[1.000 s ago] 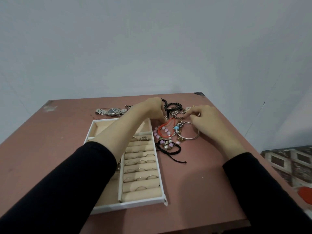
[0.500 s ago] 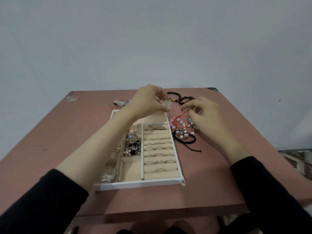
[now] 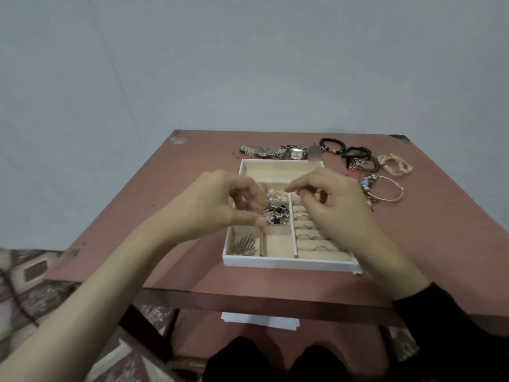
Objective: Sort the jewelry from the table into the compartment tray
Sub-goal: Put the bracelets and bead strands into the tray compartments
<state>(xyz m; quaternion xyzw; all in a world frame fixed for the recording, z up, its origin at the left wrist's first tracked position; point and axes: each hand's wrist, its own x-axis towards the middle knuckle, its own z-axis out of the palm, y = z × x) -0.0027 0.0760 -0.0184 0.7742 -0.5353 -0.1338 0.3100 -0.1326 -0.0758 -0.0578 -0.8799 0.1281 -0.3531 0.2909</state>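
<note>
The left hand (image 3: pixel 220 205) is pinching a small shiny silver piece (image 3: pixel 263 211) over the white compartment tray with tan lining (image 3: pixel 286 264), and the right hand (image 3: pixel 330 199) is hovering beside it with curled fingers, though I cannot tell if it is holding anything

Right hand (image 3: pixel 327 199) over tray (image 3: pixel 286 264) (off bracelets (image 3: pixel 360 162))

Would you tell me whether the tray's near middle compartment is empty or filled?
Empty: the compartment shows only bare beige lining; its left neighbour holds a silver leaf-shaped piece.
</note>
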